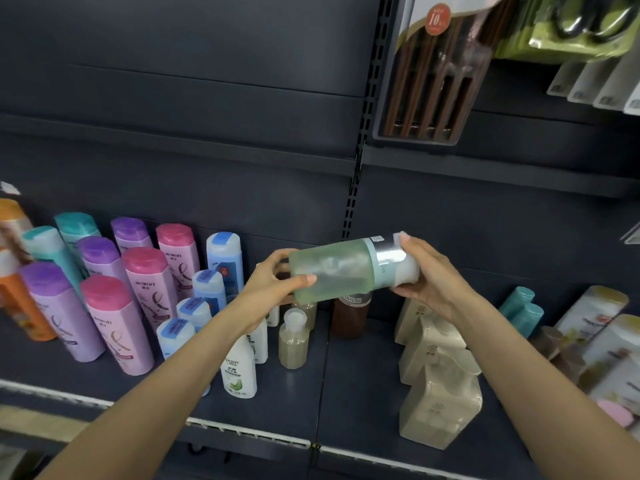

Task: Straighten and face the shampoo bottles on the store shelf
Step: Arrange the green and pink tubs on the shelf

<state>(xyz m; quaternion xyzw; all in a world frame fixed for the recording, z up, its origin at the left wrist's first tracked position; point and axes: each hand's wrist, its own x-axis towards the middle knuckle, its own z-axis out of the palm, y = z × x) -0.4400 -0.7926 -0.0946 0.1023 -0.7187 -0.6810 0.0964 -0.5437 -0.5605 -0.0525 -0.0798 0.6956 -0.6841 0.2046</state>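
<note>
Both hands are holding a pale green bottle sideways in the air above the shelf. The left hand is clamping its grip around the bottle's base end; the right hand is clamping around the white cap end. Below, a brown bottle and small beige bottles are standing upright. Labels are reading too blurred to identify. Pink and purple bottles are standing in rows at left.

Pale green bottle; pink-capped and purple-capped bottles.
</note>
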